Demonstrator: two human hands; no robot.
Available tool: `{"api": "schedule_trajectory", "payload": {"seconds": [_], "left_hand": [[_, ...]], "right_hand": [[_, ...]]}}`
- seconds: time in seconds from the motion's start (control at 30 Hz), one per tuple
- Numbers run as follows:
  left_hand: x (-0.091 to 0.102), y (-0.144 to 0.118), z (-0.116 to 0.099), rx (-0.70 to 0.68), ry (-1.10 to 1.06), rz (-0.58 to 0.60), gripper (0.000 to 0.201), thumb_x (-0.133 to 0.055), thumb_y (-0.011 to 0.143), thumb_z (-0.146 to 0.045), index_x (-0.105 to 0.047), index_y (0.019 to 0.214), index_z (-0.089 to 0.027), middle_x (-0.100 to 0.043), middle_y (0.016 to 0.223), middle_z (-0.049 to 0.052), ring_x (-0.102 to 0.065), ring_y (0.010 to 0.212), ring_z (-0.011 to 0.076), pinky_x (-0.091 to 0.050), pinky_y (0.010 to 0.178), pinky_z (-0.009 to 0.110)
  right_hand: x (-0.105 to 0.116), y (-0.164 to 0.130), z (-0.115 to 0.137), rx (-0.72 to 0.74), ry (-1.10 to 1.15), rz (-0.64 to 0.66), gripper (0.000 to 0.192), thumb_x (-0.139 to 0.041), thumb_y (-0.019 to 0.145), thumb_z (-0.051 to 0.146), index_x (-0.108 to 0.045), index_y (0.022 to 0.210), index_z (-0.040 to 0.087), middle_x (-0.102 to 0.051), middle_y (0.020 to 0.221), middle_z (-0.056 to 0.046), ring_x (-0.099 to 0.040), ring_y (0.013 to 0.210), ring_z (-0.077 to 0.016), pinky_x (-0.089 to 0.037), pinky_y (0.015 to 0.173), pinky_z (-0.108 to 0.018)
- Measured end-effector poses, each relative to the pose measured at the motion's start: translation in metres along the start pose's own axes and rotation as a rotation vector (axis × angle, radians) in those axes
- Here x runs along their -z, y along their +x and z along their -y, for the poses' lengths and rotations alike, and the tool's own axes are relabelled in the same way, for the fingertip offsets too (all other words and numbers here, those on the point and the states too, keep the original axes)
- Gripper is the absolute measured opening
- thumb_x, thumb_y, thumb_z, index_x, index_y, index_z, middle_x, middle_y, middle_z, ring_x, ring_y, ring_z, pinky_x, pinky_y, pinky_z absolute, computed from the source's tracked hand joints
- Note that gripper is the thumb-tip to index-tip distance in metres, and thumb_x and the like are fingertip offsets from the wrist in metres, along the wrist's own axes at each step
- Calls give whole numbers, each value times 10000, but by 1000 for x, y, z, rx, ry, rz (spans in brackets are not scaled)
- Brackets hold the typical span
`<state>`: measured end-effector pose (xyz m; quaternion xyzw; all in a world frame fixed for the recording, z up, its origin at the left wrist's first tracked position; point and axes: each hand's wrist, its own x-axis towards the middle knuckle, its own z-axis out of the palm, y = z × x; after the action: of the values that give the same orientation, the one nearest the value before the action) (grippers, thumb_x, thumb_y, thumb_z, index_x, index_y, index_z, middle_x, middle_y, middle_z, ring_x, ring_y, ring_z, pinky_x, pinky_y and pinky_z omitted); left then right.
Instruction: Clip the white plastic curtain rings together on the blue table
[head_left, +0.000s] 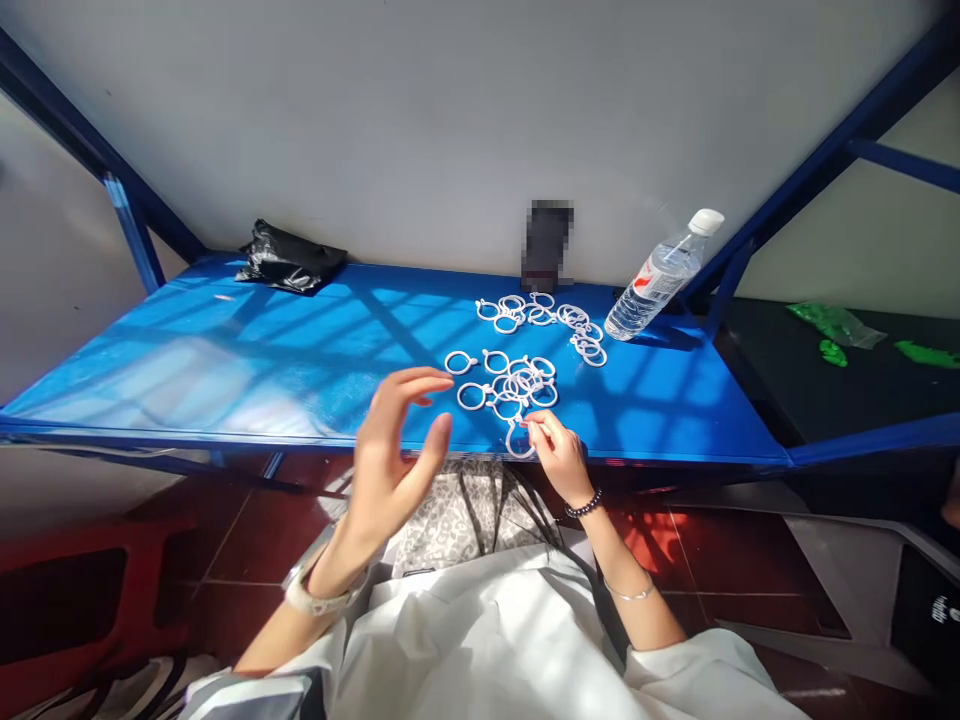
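My right hand [556,450] pinches a white curtain ring [511,441] near the table's front edge, thumb and finger closed on its side. To the left, my left hand [397,450] is raised with thumb and fingers apart, and nothing shows between them. Just beyond both hands lies a loose heap of white rings [517,383], several overlapping. A single ring [459,364] lies at the heap's left side, near my left fingertips. Farther back, a second group of rings [507,322] spreads toward the right, where some overlap in a short row [589,349].
A water bottle [660,280] leans at the back right of the blue table [375,350]. A dark pixelated object [547,245] stands against the wall. A black plastic bag [292,258] lies back left. Green items in clear plastic [834,325] rest on a dark surface at right.
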<state>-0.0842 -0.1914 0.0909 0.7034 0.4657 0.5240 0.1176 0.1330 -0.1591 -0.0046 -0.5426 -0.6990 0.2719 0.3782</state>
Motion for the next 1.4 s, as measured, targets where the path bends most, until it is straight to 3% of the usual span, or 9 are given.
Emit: {"api": "schedule_trajectory", "payload": {"seconds": [0.17, 0.27, 0.5, 0.87, 1.03, 1.13, 1.4], "left_hand": [[-60, -24, 33, 38, -107, 294, 205, -492, 932, -253, -536, 1125, -200, -625, 1075, 66, -597, 1018, 186, -508, 853, 327], [-78, -42, 48, 52, -164, 418, 384, -506, 928, -259, -433, 1302, -212, -636, 1070, 72, -608, 995, 187, -502, 869, 345], [-75, -54, 56, -7, -212, 450, 477, -477, 946, -234, -363, 1409, -247, -632, 1101, 74, -592, 1032, 203, -473, 911, 377], [-77, -51, 57, 3, -193, 493, 444, -471, 960, -290, -407, 1397, -247, -660, 1073, 51, -599, 936, 179, -453, 859, 332], [-78, -54, 58, 9, -159, 482, 455, -489, 952, -347, -420, 1390, -242, -657, 1085, 64, -601, 928, 191, -448, 836, 335], [-80, -55, 58, 18, -149, 475, 481, -507, 941, -381, -413, 1391, -240, -661, 1050, 63, -609, 933, 199, -454, 842, 350], [-84, -55, 67, -6, -168, 446, 459, -470, 958, -334, -406, 1405, -252, -665, 989, 53, -622, 907, 189, -493, 842, 357]], "right_hand": [[1, -1, -5, -28, 50, 58, 235, -409, 947, 375, -571, 953, 205, -633, 631, 23, -592, 533, -119, -429, 565, -219], [1, -2, -6, -37, 60, 68, 222, -416, 944, 368, -565, 980, 207, -635, 623, 26, -606, 537, -124, -449, 570, -222], [3, -4, -2, -50, 80, 66, 215, -437, 941, 338, -556, 1068, 212, -634, 600, 33, -612, 543, -135, -462, 568, -232], [4, -7, -1, -23, 49, 83, 306, -426, 945, 315, -582, 1180, 197, -666, 653, 19, -625, 595, -134, -469, 599, -230], [6, -7, 2, 31, -26, 107, 379, -367, 966, 303, -608, 1247, 219, -720, 802, -25, -654, 751, -161, -492, 746, -271], [10, -7, 0, 80, -63, 188, 423, -351, 969, 284, -533, 1347, 229, -705, 776, -11, -637, 773, -164, -487, 789, -287], [11, -9, -11, 240, -183, 249, 585, -478, 939, 337, -311, 1490, 231, -620, 733, 12, -517, 611, -143, -474, 671, -279]]}}
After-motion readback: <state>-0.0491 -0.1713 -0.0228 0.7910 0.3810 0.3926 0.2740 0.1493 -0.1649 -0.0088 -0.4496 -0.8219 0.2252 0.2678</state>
